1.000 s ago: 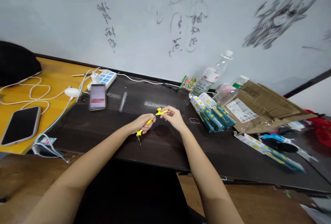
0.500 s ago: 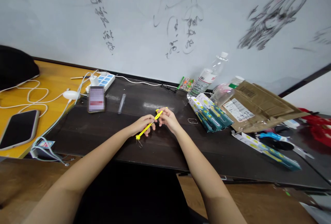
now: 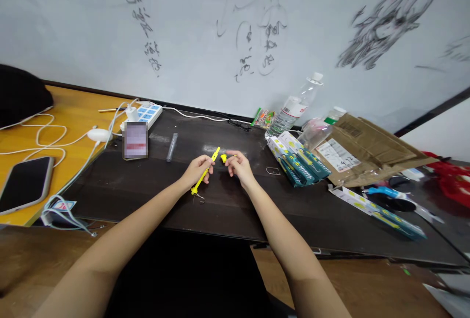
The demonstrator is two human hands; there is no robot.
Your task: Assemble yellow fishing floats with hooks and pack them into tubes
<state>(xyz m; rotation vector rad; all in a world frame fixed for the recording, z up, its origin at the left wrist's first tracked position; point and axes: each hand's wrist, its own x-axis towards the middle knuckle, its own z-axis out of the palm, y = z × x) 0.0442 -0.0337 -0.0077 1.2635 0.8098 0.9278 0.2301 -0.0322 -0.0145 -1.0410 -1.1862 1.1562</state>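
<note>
My left hand (image 3: pixel 199 172) is closed round a slim yellow plastic stick-like tool (image 3: pixel 200 181), which slants from lower left to upper right. A thin bent metal wire (image 3: pixel 200 199) sticks out by its lower end. My right hand (image 3: pixel 239 167), fingers curled, holds a small yellow plastic piece (image 3: pixel 223 159) at its fingertips; part of that piece is hidden by the fingers. A gap separates the piece from the tool's upper tip. Both hands are above the dark table (image 3: pixel 235 215).
A clear tube (image 3: pixel 172 147) lies on the left, near a power strip (image 3: pixel 150 113) and a phone (image 3: pixel 27 184). To the right are a bent wire loop (image 3: pixel 272 171), green-and-white boxes (image 3: pixel 299 161), a water bottle (image 3: pixel 293 110) and a brown paper parcel (image 3: pixel 370 146).
My right hand has come off the yellow tool's upper end and shifted slightly right. The small yellow piece at its fingertips now shows more plainly. My left hand has moved slightly left with the tool.
</note>
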